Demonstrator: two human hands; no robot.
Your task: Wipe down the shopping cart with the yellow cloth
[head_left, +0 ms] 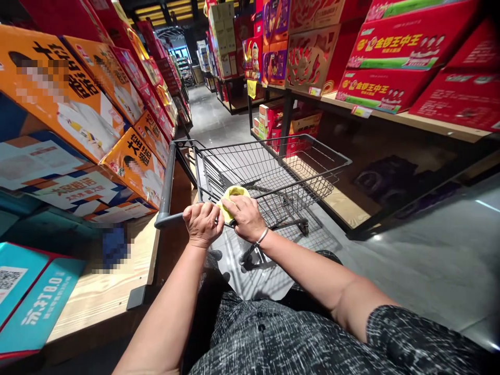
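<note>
— Where do we have our hands?
— Our left hand [203,223] is closed around the shopping cart handle [166,195], near the end where it bends, which steadies the cart. Our right hand [247,216] is just beside it, fingers pressed down on a yellow cloth [231,200] bunched against the same bar, gripping it there.
— Anything in the wire basket [273,172]?
— We see nothing in it; its mesh shows the grey floor [410,250] through it.
— And around us?
— Orange cartons [128,161] lean on the wooden shelf [97,297] at our left, close to the handle. Red gift boxes [390,52] fill the rack across the aisle.
</note>
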